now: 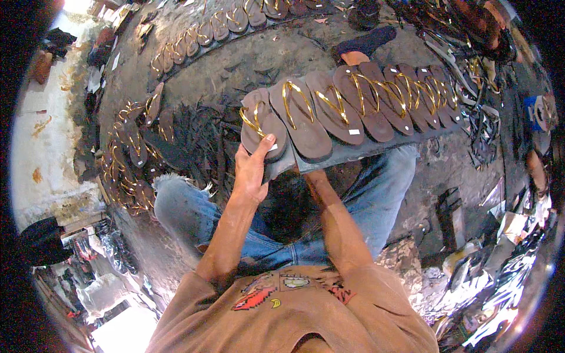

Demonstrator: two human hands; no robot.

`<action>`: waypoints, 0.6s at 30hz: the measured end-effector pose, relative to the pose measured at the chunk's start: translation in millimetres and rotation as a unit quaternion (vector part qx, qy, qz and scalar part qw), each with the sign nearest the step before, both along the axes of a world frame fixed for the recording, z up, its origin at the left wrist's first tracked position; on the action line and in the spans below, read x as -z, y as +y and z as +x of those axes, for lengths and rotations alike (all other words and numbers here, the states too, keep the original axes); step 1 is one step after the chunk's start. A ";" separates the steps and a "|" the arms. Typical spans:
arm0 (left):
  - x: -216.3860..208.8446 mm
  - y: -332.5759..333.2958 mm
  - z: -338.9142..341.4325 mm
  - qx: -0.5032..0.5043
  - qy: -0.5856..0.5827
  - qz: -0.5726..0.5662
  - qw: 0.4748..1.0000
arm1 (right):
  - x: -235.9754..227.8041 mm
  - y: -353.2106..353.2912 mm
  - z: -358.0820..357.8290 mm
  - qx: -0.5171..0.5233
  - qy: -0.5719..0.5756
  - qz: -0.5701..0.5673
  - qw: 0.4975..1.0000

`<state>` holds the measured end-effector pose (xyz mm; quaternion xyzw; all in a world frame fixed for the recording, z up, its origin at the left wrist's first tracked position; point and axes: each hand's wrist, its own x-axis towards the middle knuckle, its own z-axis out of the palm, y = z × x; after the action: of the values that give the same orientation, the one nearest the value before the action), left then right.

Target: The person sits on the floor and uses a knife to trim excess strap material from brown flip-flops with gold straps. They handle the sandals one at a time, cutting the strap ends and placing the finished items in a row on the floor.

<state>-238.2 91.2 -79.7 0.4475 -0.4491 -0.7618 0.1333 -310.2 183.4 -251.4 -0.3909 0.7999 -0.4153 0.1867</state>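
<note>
On my lap sits a grey board (353,154), and brown sandals with shiny gold straps (344,106) lie on it in a row, each one leaning on the next. My left hand (252,170) is at the left end of the board. My thumb (261,147) presses on top of the last sandal (263,125), and my other fingers curl under it, so I am pinching it. My right hand is under the board, so I cannot tell how those fingers are; I only see my right arm (329,212) going up to it.

I think most of this row is done. The board looks full from the right end to the sandal I pinch, and that one hangs over the left edge a little. It could slip off if I let go too fast.

More sandals lie in rows on the floor: a long line at the top (218,26) and a pile to my left (126,159). Dark scraps (194,135) lie between them and my knees.

Not much room is free. Bare floor (265,59) shows just past the board, between it and the top line. My right side is crowded with shiny scraps (506,259).
</note>
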 end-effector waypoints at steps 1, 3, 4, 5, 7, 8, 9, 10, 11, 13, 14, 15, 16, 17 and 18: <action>-5.1 0.6 3.1 -0.002 0.001 -0.013 1.000 | -4.1 -20.6 0.4 0.016 -0.025 -0.009 1.000; -9.1 2.4 11.6 0.000 -0.016 -0.076 0.997 | -11.0 -54.7 -7.4 0.052 -0.079 -0.024 0.995; -10.2 5.3 17.9 0.004 -0.023 -0.106 0.994 | -14.1 -64.7 -10.4 0.074 -0.108 -0.034 0.991; -23.3 13.2 28.5 0.026 -0.047 -0.125 0.991 | -13.4 -73.2 -13.7 0.087 -0.145 -0.042 0.985; -65.8 34.9 60.1 0.070 -0.093 -0.172 0.978 | -16.6 -84.5 -19.8 0.106 -0.234 -0.061 0.965; -77.0 35.2 78.0 0.077 -0.073 -0.164 0.981 | -24.3 -82.0 -23.6 0.128 -0.284 -0.081 0.947; -83.4 33.8 100.4 0.063 -0.056 -0.163 0.983 | -40.0 -86.7 -16.7 0.126 -0.351 -0.095 0.923; -77.2 29.2 131.3 0.037 -0.069 -0.150 0.986 | -60.8 -84.2 -4.5 0.124 -0.427 -0.108 0.889; -70.0 25.9 157.9 0.008 -0.084 -0.133 0.988 | -87.1 -79.8 11.4 0.120 -0.476 -0.126 0.862; -73.2 32.8 165.5 -0.010 -0.097 -0.131 0.987 | -161.6 -51.7 27.6 0.125 -0.507 -0.206 0.827; -74.3 37.5 164.8 0.004 -0.086 -0.145 0.986 | -199.2 -31.3 28.6 0.124 -0.533 -0.256 0.797; -75.6 42.4 164.7 0.016 -0.076 -0.160 0.984 | -225.3 -18.6 28.1 0.123 -0.557 -0.304 0.763; -71.4 47.7 157.2 0.050 -0.039 -0.191 0.980 | -241.4 -8.3 23.4 0.134 -0.493 -0.305 0.804; -68.1 52.9 150.3 0.080 -0.004 -0.223 0.972 | -253.1 -2.3 19.0 0.141 -0.430 -0.303 0.838; -80.8 61.6 144.0 0.130 -0.021 -0.309 0.942 | -259.0 2.9 16.2 0.147 -0.365 -0.299 0.869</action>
<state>-94.2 152.8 1.1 0.3377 -0.7192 -0.5870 0.1554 -293.9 186.3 7.6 -0.1267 0.5605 -0.7702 0.2766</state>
